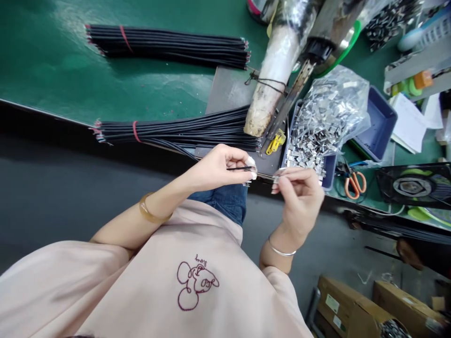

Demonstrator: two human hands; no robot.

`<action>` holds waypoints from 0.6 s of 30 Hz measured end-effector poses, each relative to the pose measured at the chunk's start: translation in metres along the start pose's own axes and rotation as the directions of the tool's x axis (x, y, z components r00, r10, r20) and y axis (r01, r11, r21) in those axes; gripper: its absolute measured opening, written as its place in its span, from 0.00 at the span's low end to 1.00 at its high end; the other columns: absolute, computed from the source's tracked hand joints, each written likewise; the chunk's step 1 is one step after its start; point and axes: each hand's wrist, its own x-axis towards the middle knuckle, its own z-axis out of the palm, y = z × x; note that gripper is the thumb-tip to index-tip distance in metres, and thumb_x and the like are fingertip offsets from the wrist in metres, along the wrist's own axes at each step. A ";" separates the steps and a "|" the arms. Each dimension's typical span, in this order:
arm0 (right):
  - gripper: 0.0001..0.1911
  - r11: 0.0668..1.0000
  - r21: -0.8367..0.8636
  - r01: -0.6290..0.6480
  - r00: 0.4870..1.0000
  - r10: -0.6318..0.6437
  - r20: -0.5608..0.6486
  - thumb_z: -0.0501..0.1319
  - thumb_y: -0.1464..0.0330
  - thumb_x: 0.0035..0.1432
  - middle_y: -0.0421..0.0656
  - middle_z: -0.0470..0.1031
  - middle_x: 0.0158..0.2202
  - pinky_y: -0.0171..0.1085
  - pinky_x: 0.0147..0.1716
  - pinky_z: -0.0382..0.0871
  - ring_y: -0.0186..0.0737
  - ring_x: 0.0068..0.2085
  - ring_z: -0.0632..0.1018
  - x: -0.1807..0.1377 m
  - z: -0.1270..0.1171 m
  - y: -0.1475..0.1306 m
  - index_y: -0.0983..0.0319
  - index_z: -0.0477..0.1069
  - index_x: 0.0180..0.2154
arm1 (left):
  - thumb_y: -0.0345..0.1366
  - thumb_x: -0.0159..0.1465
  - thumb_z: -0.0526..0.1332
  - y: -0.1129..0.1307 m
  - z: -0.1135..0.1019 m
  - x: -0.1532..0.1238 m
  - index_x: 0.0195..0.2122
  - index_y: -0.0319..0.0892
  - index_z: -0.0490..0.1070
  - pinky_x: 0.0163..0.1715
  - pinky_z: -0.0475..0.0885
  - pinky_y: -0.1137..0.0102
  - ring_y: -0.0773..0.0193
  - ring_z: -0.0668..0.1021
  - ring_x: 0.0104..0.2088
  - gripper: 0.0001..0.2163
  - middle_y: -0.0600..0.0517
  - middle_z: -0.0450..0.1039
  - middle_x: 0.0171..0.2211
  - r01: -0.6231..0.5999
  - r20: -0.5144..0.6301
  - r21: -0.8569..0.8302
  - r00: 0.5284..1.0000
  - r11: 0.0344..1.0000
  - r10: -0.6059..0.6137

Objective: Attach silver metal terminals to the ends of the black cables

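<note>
My left hand (218, 166) is closed in a pinch on a thin black wire (239, 168), with white tape on its fingertips. My right hand (299, 195) is closed in a pinch on a small metal clip (276, 179) at the wire's end. The two hands meet just off the edge of the green table (52, 70). A bundle of black wires (176, 132) tied with a red band lies just beyond my left hand. A blue tray (329, 166) holds a clear bag of metal clips (324, 122) beyond my right hand.
A second black wire bundle (165, 44) lies farther back. A wrapped machine arm (278, 70) slants over the grey plate (225, 89). Orange scissors (354, 183), a fan (412, 185) and another blue tray (378, 124) sit at right. Cardboard boxes (352, 307) stand on the floor.
</note>
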 end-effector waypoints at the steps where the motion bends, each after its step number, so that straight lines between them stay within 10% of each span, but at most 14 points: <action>1: 0.06 1.000 0.014 -0.002 1.000 0.002 0.012 0.65 0.68 0.61 0.39 0.75 0.36 0.32 0.24 0.74 0.31 0.27 0.75 -0.004 0.010 0.000 0.58 0.68 0.34 | 0.33 0.54 0.69 0.001 0.000 0.001 0.29 0.36 0.77 0.30 0.71 0.74 0.70 0.73 0.27 0.06 0.54 0.71 0.24 0.002 0.017 0.017 1.000 1.000 -0.002; 6: 0.05 1.000 -0.014 0.013 0.996 -0.015 -0.085 0.64 0.67 0.62 0.40 0.76 0.36 0.35 0.27 0.76 0.33 0.30 0.77 -0.003 0.028 0.005 0.58 0.69 0.34 | 0.35 0.56 0.69 0.000 0.001 0.004 0.28 0.35 0.77 0.28 0.69 0.75 0.71 0.72 0.26 0.07 0.55 0.70 0.24 0.011 0.036 0.063 0.999 0.998 -0.013; 10: 0.05 0.935 -0.352 0.050 0.909 -0.189 -0.372 0.63 0.67 0.63 0.43 0.76 0.36 0.38 0.30 0.73 0.41 0.37 0.79 0.016 -0.003 -0.003 0.59 0.69 0.33 | 0.34 0.57 0.68 -0.004 0.001 0.004 0.29 0.36 0.77 0.29 0.70 0.74 0.69 0.75 0.27 0.06 0.53 0.73 0.25 0.010 0.011 0.068 1.000 0.998 -0.010; 18: 0.07 0.600 -0.799 -0.022 0.987 -0.116 -0.114 0.59 0.68 0.62 0.41 0.72 0.30 0.42 0.34 0.66 0.42 0.31 0.73 0.037 -0.061 0.003 0.58 0.67 0.30 | 0.34 0.56 0.70 -0.001 0.000 0.003 0.28 0.37 0.76 0.27 0.71 0.74 0.68 0.76 0.27 0.07 0.52 0.74 0.25 -0.003 0.008 0.082 1.000 0.997 0.002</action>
